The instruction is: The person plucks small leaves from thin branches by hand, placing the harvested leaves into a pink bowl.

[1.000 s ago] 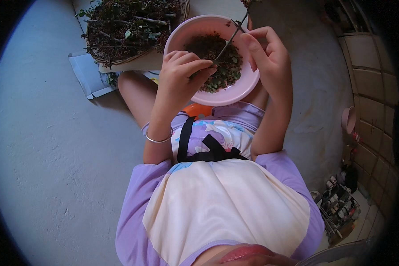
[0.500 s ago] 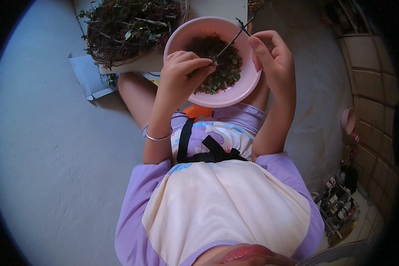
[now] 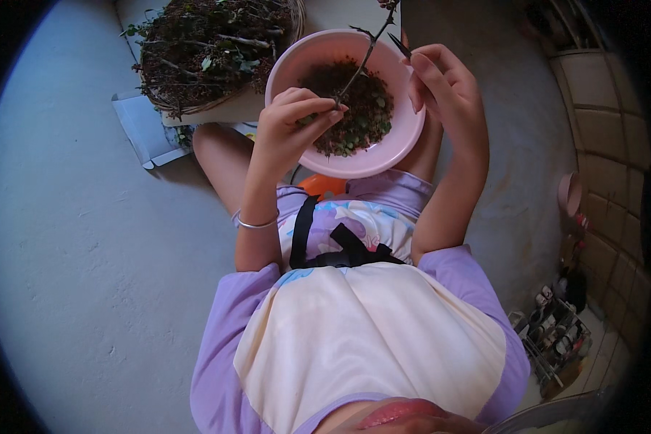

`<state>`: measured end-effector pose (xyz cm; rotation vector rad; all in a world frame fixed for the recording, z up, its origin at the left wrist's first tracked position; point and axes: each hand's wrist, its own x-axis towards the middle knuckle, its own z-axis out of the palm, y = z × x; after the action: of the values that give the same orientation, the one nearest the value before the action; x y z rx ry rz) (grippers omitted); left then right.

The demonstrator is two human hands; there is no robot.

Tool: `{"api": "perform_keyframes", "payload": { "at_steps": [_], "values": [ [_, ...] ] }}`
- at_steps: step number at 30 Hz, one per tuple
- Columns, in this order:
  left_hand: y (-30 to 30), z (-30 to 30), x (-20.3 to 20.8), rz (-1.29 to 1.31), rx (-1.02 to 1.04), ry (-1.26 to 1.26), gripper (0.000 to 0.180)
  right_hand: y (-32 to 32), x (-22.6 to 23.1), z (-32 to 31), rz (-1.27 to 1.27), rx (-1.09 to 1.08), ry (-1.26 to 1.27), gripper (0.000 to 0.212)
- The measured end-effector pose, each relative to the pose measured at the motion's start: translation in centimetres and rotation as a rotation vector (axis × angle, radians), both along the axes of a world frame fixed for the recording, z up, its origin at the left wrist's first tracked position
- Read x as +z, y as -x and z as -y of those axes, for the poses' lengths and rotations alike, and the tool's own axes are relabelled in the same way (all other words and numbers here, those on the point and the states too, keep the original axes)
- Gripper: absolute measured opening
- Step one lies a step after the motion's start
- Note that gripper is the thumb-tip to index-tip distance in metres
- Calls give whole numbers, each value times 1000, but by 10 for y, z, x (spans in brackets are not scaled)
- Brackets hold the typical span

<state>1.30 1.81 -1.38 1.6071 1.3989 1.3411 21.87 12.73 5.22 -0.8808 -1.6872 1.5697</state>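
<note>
My left hand (image 3: 293,119) pinches the lower end of a thin dark twig (image 3: 366,61) between thumb and fingers. The twig slants up and away to the right, with small side shoots along it. In my right hand (image 3: 452,90) is a slim dark tool with a pointed tip (image 3: 400,46); its handle is hidden in the fingers, so I cannot tell its exact kind. The tip stands close to the right of the twig, seemingly apart from it. Below both hands, a pink basin (image 3: 405,141) rests at my lap, holding green leaves and brown plant bits (image 3: 365,119).
A wicker basket heaped with dry twigs and leaves (image 3: 202,58) stands on a pale table (image 3: 340,13) at the far left. Beside it is a white open box (image 3: 141,126). Something orange (image 3: 322,185) shows beneath the basin. At right stands a shoe rack (image 3: 557,333).
The twig has tilted more upright as my left hand drew slightly back. The tool's tip has come away from the twig and now points up and to the left.
</note>
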Motion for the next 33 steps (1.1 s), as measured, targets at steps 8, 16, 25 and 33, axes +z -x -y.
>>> {"api": "perform_keyframes", "payload": {
  "at_steps": [8, 16, 25, 33],
  "values": [
    [1, 3, -6, 45, -62, 30, 13, 12, -9, 4, -63, -40, -92, 23],
    [12, 7, 6, -55, -56, 97, 26, 18, -9, 13, -34, -33, -163, 24],
    [7, 5, 42, -190, 222, -106, 22, 26, -14, 17, -11, 18, -200, 22],
    [-14, -5, 29, -196, 236, -157, 15, 31, -13, 30, 39, 56, -180, 21]
  ]
}}
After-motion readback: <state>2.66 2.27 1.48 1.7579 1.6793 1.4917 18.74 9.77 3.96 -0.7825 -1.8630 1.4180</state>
